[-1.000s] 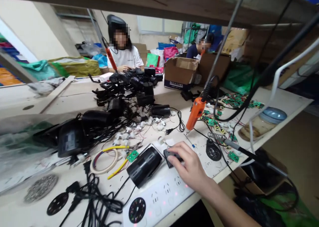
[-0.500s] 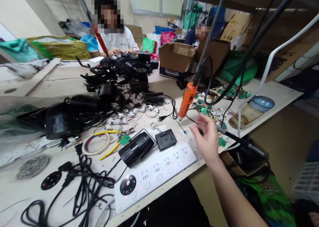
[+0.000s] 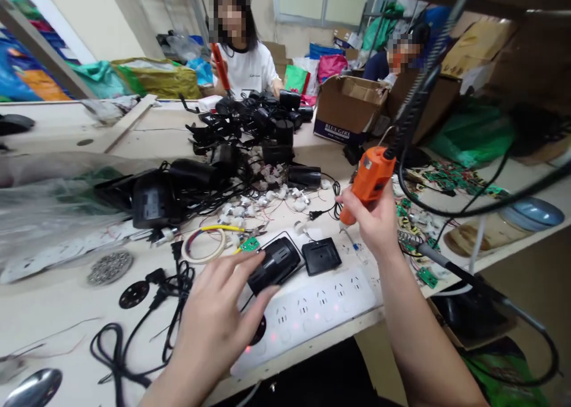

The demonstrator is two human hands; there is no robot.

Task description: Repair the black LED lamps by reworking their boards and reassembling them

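My right hand point(image 3: 379, 219) is wrapped round an orange electric screwdriver point(image 3: 372, 175), which hangs from a coiled spring and points down at the bench. My left hand point(image 3: 227, 303) reaches in with thumb and fingers apart, close to a black cylindrical housing point(image 3: 277, 261); whether the fingertips touch it I cannot tell. The housing lies on its side behind a white power strip point(image 3: 307, 318). Beside it rests a black square piece point(image 3: 321, 256) with a recessed face. A small green circuit board point(image 3: 250, 244) lies behind the housing.
Tangled black cords point(image 3: 165, 312) and a heap of screws point(image 3: 110, 268) lie at the left. A soldering iron point(image 3: 446, 261) sits at the right, near a glass jar point(image 3: 530, 213). Black housings point(image 3: 259, 118) pile up towards a person point(image 3: 254, 68) across the bench.
My right hand has taken hold of the hanging orange screwdriver and tilted it. My left hand has come into view beside the black housing. The view has shifted left.
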